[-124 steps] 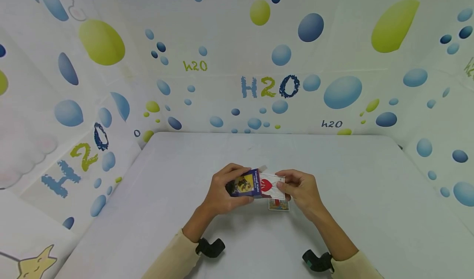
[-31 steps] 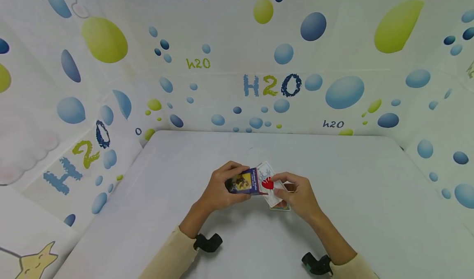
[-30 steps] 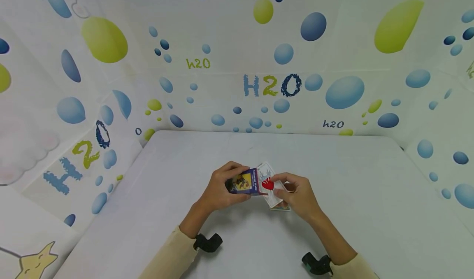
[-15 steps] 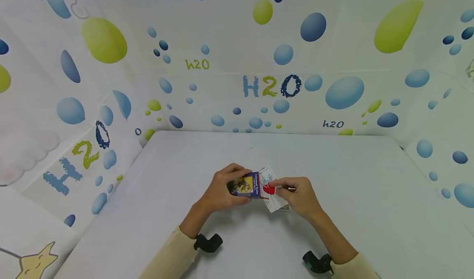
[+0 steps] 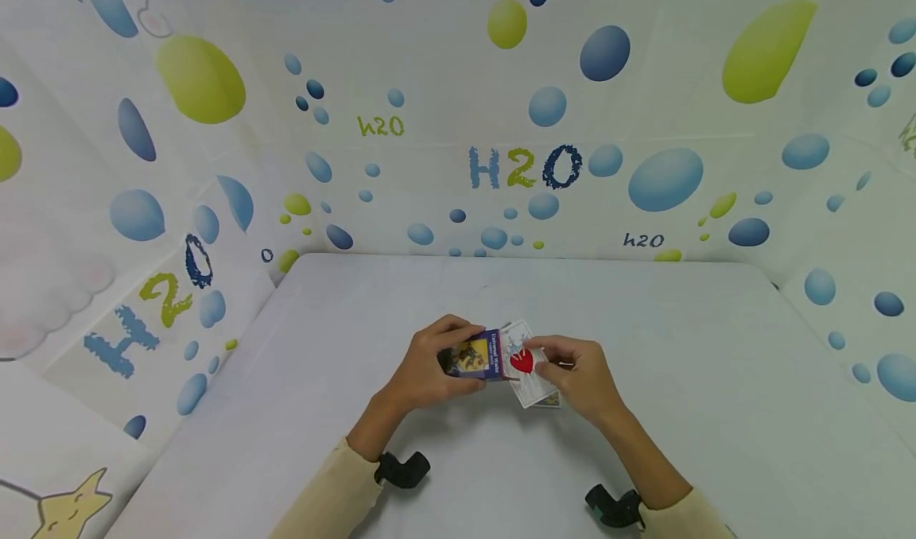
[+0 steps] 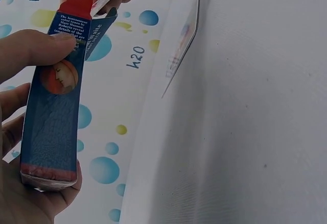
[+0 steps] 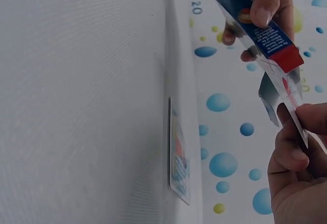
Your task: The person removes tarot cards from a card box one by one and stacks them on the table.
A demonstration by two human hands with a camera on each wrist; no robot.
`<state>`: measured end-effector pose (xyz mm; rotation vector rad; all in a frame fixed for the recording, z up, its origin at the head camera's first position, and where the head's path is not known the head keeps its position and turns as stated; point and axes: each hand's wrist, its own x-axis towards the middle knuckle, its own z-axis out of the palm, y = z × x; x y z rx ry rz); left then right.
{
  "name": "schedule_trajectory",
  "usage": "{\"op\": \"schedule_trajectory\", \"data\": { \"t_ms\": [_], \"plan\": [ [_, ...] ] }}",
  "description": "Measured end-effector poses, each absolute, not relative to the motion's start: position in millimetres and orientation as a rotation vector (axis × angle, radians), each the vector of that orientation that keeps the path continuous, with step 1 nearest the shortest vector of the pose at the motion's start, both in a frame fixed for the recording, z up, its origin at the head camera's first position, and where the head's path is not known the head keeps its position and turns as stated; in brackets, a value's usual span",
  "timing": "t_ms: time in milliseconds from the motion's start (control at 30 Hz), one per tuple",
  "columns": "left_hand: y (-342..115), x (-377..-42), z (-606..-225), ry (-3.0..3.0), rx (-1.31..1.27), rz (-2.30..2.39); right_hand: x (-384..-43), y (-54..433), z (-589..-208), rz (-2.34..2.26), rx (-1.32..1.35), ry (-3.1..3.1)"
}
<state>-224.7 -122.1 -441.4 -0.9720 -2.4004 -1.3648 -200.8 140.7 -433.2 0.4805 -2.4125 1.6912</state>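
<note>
My left hand (image 5: 425, 372) grips a small blue tarot card box (image 5: 472, 356), lettered "Universal Waite", with fingers along one side and the thumb along the other. Between thumb and fingers, my right hand (image 5: 583, 372) pinches a white card (image 5: 531, 388) printed with a red heart. That card sits slanted at the box's right end, overlapping its mouth in the head view. In the right wrist view a flap (image 7: 270, 99) stands out from the box's end beside the card (image 7: 288, 86). Beneath the hands, another colourful card (image 5: 550, 401) lies on the table, mostly hidden.
The white table (image 5: 358, 300) stretches around the hands. A white cloth backdrop (image 5: 436, 70) with blue and green spots rises behind it and at the sides. A black wrist camera (image 5: 404, 470) sits at each sleeve.
About four seconds ago the heart card lay in line with the box; now it is turned diagonally across the box's end. Since then, the right fingers have shifted over its edge, uncovering the heart.
</note>
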Motion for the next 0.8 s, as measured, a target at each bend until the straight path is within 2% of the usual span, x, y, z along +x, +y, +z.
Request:
{"op": "schedule_trajectory", "data": {
  "t_ms": [800],
  "plan": [
    [-129.8, -228.8, -441.1, -2.382, -0.853, -1.374, -206.3, 148.0, -439.4, 1.645, 0.318, -2.408]
  ]
}}
